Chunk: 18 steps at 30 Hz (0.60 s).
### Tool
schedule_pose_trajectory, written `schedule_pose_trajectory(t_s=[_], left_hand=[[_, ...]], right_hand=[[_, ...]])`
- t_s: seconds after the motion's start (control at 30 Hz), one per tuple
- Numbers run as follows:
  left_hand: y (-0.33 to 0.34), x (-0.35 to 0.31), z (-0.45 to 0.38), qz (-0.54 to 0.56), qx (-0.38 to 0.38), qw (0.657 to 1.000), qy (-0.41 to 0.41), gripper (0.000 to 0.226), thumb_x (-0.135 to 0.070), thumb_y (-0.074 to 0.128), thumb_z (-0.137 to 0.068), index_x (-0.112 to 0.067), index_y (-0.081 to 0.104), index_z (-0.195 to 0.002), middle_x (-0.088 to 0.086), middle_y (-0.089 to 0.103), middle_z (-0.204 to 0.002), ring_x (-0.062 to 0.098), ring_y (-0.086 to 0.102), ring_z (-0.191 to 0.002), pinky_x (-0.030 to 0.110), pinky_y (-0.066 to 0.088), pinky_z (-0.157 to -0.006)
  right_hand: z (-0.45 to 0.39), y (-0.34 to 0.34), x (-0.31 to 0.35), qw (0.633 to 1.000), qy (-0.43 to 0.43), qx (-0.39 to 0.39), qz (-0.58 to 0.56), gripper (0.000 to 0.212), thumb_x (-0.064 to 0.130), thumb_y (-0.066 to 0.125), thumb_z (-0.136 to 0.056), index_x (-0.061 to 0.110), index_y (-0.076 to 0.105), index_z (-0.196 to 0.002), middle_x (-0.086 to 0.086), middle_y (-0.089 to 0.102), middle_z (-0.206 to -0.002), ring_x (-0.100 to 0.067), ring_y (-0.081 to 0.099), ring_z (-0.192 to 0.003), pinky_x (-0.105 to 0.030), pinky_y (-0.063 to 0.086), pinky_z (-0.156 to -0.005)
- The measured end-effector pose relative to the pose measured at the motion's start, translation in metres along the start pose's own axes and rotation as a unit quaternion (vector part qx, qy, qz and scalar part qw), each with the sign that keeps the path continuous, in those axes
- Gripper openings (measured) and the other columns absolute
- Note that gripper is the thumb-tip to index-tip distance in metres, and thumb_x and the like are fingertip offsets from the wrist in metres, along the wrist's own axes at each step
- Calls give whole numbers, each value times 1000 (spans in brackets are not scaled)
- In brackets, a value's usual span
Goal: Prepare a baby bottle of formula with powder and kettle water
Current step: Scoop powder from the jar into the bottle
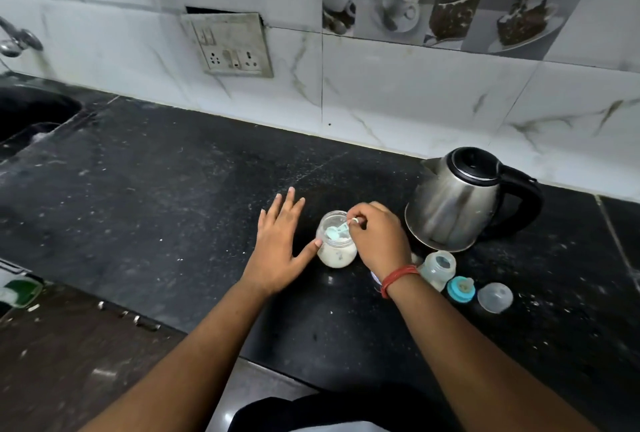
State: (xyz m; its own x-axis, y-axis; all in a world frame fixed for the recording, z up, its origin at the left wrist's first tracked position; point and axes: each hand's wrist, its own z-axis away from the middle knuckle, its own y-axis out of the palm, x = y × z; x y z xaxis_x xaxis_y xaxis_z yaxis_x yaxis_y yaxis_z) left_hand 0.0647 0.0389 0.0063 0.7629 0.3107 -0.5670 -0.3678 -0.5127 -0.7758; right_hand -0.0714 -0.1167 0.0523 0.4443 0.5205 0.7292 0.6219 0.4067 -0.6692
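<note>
My right hand (379,236) pinches the blue scoop (335,232) inside the powder jar (335,251); my left hand (278,251), fingers spread, steadies it. The open baby bottle (439,267) stands just right, nearer my scooping hand.

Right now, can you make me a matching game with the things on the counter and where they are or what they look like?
Things:
1. kettle
2. scoop
3. baby bottle
4. teat ring

Clues:
A. pale blue, dipped in the powder jar, held by the right hand
B. open, no top on, in front of the kettle
C. shiny metal with a black handle
D. bright blue, between the bottle and the clear cap

Pairs: 1-C, 2-A, 3-B, 4-D
</note>
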Motion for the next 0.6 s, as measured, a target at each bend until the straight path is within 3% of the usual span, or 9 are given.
schedule_pose_trajectory(t_s=[0.2,0.37,0.5,0.6], left_hand=[[-2,14,4,1,30,999,-14,88,-71,42,-94,-23,18,-164,-6,-4,-174,14,-12,-159,55,0,-129],[0,20,-1,5,46,999,-14,88,-71,42,-94,-23,18,-164,-7,-5,-174,15,-11,-159,55,0,-128],[4,20,-6,5,60,998,-8,88,-70,43,-94,-23,18,-163,-7,-8,-173,17,-11,-160,57,1,-128],[5,18,-10,5,66,998,0,87,-69,44,-94,-24,17,-163,-8,-10,-173,17,-12,-160,58,1,-128]], right_hand=[[-8,11,7,969,-58,94,222,23,20,55,-96,27,66,-114,5,67,-114,-23,65,-97,-33,51,-74],[-17,12,14,935,-74,128,321,32,9,52,-90,25,63,-115,-1,69,-107,-28,67,-92,-35,50,-70],[-20,11,18,926,-93,123,344,28,8,53,-89,23,61,-112,-1,69,-102,-28,67,-89,-34,46,-65],[-19,12,15,945,-97,93,299,27,10,52,-90,25,60,-111,3,67,-104,-26,67,-88,-36,51,-66]])
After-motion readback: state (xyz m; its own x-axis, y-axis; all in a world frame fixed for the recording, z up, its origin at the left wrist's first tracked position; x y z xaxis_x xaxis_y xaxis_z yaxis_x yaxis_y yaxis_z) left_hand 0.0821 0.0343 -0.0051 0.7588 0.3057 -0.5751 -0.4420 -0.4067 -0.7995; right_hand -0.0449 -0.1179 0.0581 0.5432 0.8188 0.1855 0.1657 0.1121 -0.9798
